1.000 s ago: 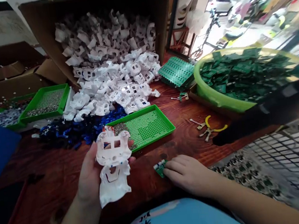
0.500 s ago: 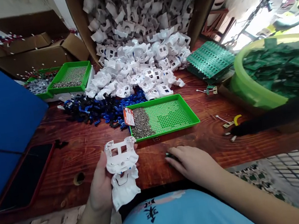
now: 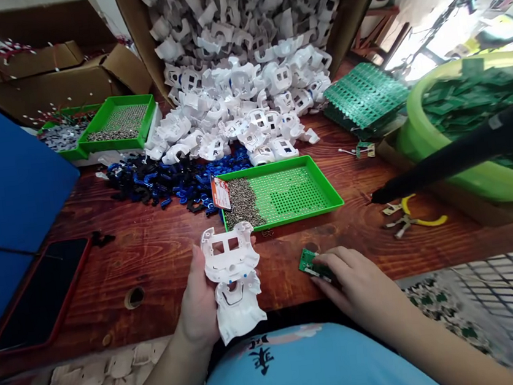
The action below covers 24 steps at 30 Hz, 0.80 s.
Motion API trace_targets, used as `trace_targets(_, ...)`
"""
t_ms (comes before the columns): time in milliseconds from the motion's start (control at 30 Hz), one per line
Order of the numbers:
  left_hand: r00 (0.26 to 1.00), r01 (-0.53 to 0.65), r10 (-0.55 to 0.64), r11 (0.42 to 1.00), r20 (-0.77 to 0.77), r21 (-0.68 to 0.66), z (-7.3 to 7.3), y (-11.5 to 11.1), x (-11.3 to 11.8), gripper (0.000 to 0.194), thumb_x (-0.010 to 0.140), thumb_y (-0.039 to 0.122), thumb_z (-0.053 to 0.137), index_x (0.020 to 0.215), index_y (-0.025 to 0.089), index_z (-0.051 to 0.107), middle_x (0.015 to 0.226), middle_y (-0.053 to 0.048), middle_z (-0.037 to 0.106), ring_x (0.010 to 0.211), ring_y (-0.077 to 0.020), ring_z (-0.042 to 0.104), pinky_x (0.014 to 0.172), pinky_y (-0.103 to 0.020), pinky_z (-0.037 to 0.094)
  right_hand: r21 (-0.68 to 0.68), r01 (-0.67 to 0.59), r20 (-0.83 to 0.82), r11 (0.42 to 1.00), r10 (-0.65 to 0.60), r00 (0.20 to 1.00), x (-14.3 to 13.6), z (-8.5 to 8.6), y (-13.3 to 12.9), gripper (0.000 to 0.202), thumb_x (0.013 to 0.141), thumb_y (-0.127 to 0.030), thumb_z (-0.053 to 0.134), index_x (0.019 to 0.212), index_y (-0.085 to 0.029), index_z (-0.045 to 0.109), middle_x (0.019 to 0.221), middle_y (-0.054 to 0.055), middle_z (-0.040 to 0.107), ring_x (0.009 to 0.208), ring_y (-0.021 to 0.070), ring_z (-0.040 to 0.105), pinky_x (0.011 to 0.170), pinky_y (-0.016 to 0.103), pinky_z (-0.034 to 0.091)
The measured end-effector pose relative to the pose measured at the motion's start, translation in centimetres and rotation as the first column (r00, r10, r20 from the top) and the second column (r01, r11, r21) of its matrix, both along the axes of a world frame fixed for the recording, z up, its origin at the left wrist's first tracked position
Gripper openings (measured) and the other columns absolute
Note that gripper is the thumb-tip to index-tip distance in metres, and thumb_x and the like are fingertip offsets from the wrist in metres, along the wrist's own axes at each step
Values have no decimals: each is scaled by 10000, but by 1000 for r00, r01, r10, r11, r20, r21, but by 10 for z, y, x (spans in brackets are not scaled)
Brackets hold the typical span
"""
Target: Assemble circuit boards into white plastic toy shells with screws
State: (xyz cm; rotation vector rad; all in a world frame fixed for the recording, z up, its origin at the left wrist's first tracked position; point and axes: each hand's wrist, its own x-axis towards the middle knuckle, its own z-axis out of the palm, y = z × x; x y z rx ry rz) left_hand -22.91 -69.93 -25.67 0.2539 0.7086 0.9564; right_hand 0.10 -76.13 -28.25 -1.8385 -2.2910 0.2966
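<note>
My left hand (image 3: 200, 307) holds a white plastic shell (image 3: 232, 263) with two square openings; a second white piece (image 3: 240, 312) hangs below it, joined or held against it. My right hand (image 3: 354, 277) grips a small green circuit board (image 3: 309, 262) by its right side, low over the table's front edge. Beyond both hands lies a green perforated tray (image 3: 294, 194), its left part covered with small metal screws (image 3: 243, 203). A red and white card (image 3: 220, 193) leans at the tray's left corner.
A heap of white shells (image 3: 237, 108) spills from a cardboard box. Blue and black parts (image 3: 158, 182) lie beside it. Yellow-handled pliers (image 3: 408, 221) sit under a black electric screwdriver (image 3: 441, 153). A yellow-green tub (image 3: 409, 125) holds green boards. A phone (image 3: 40, 291) lies at left.
Both hands have shifted right. The green board in my right hand has come into plain view. The black tool at right has risen and swung, uncovering the pliers.
</note>
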Motion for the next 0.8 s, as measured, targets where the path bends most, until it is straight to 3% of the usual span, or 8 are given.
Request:
trace_targets(200,999,-50,50,999,-20,3,-2,-5,17,438,879,471,371,1023,180,666,901,-78,734,722,-221,677,630,-354,564,14,-11,-66,1000,12,998,6,-3,-6,99,886,-217,452,899,-186,545,847,53,558,778,193,526,689,361,473)
trace_targets(367,999,-49,49,999,-9,15,-2,-10,27,413,896,421,369,1108,169,618,982,-86,718,786,-226,676,683,-361,554,351,-19,-204,936,96,974,2,23,-3,122,833,-162,544,953,-184,553,917,65,529,866,172,523,746,311,466)
trace_targets(433,999,-43,43,998,12,36,-1,-11,31,404,900,405,370,1123,167,609,1046,-79,701,901,-225,656,772,-344,532,417,-52,-237,908,163,958,-6,38,2,165,809,-141,576,965,-195,566,954,67,514,906,166,520,784,300,460)
trace_targets(567,998,-6,2,998,61,67,1,-13,35,421,905,393,366,1138,131,600,1106,-85,677,1111,-236,557,953,-340,427,421,-185,-210,888,294,932,-29,54,19,129,813,-176,579,940,-190,601,981,73,538,927,175,527,807,308,458)
trace_targets(800,997,2,-9,996,74,91,-2,-16,31,420,911,395,343,1111,147,617,1037,-66,698,1118,-234,547,1009,-370,358,354,-264,-182,897,343,922,-49,49,37,122,852,-209,516,876,-163,627,991,92,574,902,196,539,780,347,469)
